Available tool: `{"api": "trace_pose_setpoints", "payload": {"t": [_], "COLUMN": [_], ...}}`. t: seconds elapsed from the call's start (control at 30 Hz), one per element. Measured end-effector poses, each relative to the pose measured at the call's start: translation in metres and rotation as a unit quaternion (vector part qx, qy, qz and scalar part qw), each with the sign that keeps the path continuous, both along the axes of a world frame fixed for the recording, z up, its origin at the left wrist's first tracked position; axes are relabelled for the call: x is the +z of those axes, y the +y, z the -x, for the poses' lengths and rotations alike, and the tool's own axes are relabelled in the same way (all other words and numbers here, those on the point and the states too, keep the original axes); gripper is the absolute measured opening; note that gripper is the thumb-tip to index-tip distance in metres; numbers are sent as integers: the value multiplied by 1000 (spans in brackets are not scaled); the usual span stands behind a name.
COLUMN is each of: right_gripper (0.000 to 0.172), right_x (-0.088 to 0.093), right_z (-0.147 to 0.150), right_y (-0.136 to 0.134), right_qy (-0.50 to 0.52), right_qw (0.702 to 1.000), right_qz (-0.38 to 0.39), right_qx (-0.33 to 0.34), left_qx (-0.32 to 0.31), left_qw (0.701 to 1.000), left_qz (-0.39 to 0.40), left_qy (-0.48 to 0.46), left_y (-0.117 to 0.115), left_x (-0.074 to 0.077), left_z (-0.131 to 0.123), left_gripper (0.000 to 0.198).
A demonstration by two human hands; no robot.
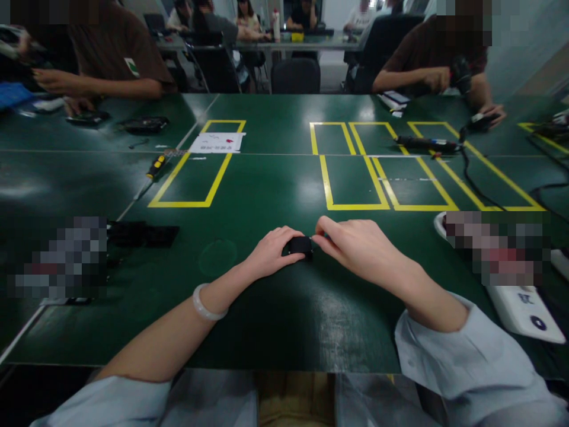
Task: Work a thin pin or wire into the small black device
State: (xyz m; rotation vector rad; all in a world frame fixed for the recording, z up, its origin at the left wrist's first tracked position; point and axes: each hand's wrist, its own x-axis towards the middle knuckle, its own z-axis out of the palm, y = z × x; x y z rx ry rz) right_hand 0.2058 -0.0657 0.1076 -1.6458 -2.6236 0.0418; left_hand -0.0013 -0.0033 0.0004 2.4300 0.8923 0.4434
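My left hand point(276, 251) is closed around a small black block-shaped part point(301, 245) resting on the green table point(267, 320). Its thumb presses the near side and the fingers lie along the far side. From the right, my right hand point(351, 240) pinches with thumb and index finger at the part's right end. Whatever sits between those fingertips is too small to make out. A pale bracelet point(208, 302) circles my left wrist.
Yellow tape outlines point(355, 207) mark the table ahead. A yellow-black screwdriver point(155, 167) and black parts point(146, 233) lie left. At right are a white device point(524, 314) and a black pen-shaped tool point(427, 143) near a cable. Two people work opposite.
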Motion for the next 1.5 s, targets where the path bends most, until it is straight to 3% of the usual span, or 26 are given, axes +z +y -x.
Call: {"api": "trace_pose_setpoints", "payload": {"t": [0.27, 0.5, 0.77, 1.07, 1.5], "right_gripper": [18, 32, 19, 32, 24], "right_x": [-1, -1, -2, 2, -1], "right_z": [0, 1, 0, 3, -1], "right_y": [-2, -1, -2, -1, -1], "right_qy": [41, -13, 34, -20, 15], "right_qw": [999, 1000, 999, 1000, 1000], "right_qz": [-5, -5, -11, 2, -4], "right_qx": [19, 3, 22, -6, 14], "left_qx": [-1, 3, -2, 5, 6], "left_qw": [1000, 1000, 1000, 1000, 1000], "left_qz": [-7, -11, -16, -15, -23], "left_qy": [-3, 0, -6, 3, 4], "left_y": [-1, -1, -1, -2, -2], "left_x": [0, 0, 0, -1, 0], "left_z": [1, 1, 1, 1, 1], "left_gripper": [34, 34, 34, 34, 36]}}
